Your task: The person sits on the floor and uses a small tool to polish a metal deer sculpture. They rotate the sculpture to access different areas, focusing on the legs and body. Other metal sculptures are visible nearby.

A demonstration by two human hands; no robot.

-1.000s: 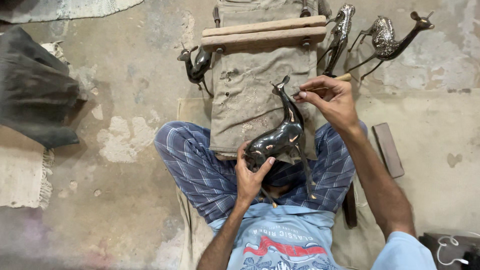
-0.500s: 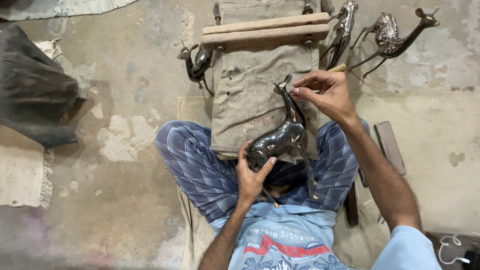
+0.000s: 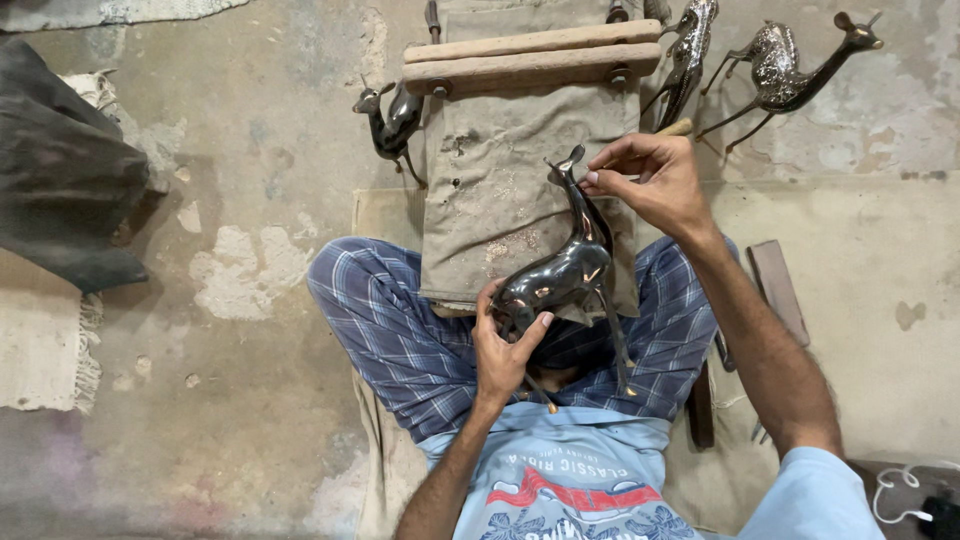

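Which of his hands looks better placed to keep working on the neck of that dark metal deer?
Probably the right hand: it sits at the deer figure's neck, pinching a wooden-handled tool. The left hand grips the rump, steadying it over the cloth.

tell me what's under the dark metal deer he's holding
Under the dark metal deer lies a tan cloth, draped over the checked trousers. The left hand hides its rear; what lies beneath the cloth is covered.

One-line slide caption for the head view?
Left hand grips dark polished metal deer figurine; right hand works its neck.
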